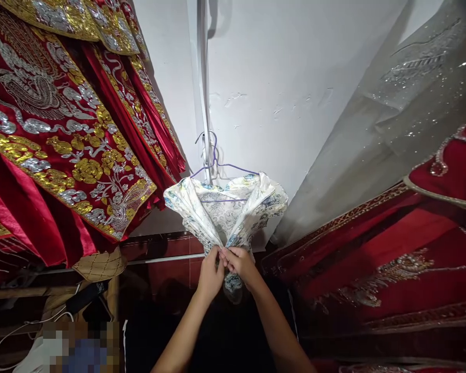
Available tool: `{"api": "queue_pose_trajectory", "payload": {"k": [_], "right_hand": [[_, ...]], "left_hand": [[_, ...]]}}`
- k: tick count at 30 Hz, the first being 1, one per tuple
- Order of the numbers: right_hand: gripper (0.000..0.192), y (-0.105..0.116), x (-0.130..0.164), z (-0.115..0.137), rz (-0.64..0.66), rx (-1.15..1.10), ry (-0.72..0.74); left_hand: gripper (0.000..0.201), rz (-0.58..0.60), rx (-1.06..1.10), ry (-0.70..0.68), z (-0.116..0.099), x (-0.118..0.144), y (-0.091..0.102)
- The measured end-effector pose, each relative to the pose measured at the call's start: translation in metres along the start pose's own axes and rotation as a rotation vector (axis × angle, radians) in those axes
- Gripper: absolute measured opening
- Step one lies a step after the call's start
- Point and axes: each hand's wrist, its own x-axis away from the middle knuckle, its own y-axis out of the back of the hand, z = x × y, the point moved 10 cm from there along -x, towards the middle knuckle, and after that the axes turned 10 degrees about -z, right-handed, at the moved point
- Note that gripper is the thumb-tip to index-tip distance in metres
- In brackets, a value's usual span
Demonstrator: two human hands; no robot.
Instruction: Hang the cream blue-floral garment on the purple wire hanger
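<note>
A white dress (252, 223) with a blue and yellow floral pattern hangs from a thin purple hanger (215, 165). Its neckline is a deep V, and the two front edges meet at the bottom of that V. My left hand (212, 270) pinches the left front edge there. Close against it, my right hand (238, 261) grips the right edge, the fingertips of both hands touching. Whatever small fastening may lie between the fingers is hidden. Below my hands the lower part of the dress bunches into shadow.
Red garments with gold and silver embroidery (89, 171) hang at the left. A sheer sparkling white gown (404, 103) and beaded red garments (396, 269) hang at the right. A white pole (199, 67) runs down the wall. Lower left, a black object (86, 298) lies near a white cable (8, 336).
</note>
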Motion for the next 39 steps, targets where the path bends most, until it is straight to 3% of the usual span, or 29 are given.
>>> {"api": "queue_pose_trajectory", "payload": {"k": [4,11,14,16,18,20,24,25,28,31,33,35,37,38,39], "right_hand": [[0.027,-0.016,0.007,0.029,0.11,0.02,-0.048],[0.024,-0.032,-0.036,0.184,0.127,-0.044,0.165],[0.022,-0.029,-0.045,0.239,0.075,-0.172,0.281],[0.023,-0.027,-0.043,0.254,0.064,-0.212,0.337],[0.025,-0.029,-0.037,0.252,0.084,-0.206,0.35],[0.025,-0.032,-0.032,0.241,0.115,-0.181,0.338],[0.026,-0.035,-0.023,0.226,0.112,-0.096,0.336],[0.026,-0.036,-0.023,0.226,0.109,-0.073,0.346],[0.026,-0.04,-0.026,0.23,0.1,-0.033,0.421],[0.023,-0.034,-0.043,0.214,0.02,0.009,0.485],[0.022,-0.028,-0.056,0.187,-0.045,0.077,0.464],[0.022,-0.022,-0.061,0.159,-0.067,0.128,0.433],[0.025,-0.019,-0.057,0.136,-0.05,0.112,0.413],[0.026,-0.018,-0.052,0.128,-0.029,0.083,0.401],[0.027,-0.018,-0.047,0.12,-0.008,0.047,0.382]], "left_hand": [[0.01,-0.096,-0.021,0.043,0.007,0.007,0.014],[0.014,-0.176,-0.095,-0.012,-0.011,0.005,0.022],[0.016,-0.112,-0.13,-0.061,-0.018,0.003,0.01],[0.016,-0.012,-0.142,-0.071,-0.019,-0.001,0.002],[0.013,0.094,-0.116,-0.078,-0.024,-0.01,0.001],[0.006,0.1,-0.054,-0.12,-0.045,-0.029,0.016],[0.033,-0.213,0.048,-0.349,-0.128,-0.086,0.086],[0.038,-0.252,0.025,-0.41,-0.15,-0.098,0.096],[0.02,-0.211,-0.167,-0.579,-0.2,-0.123,0.095],[0.018,-0.225,-0.293,-0.669,-0.219,-0.132,0.094],[0.016,-0.362,-0.264,-0.651,-0.215,-0.135,0.119],[0.014,-0.58,-0.138,-0.552,-0.192,-0.14,0.165],[0.012,-0.777,0.128,-0.334,-0.142,-0.143,0.215],[0.011,-0.83,0.319,-0.17,-0.106,-0.145,0.232],[0.011,-0.843,0.541,0.041,-0.065,-0.144,0.236]]}}
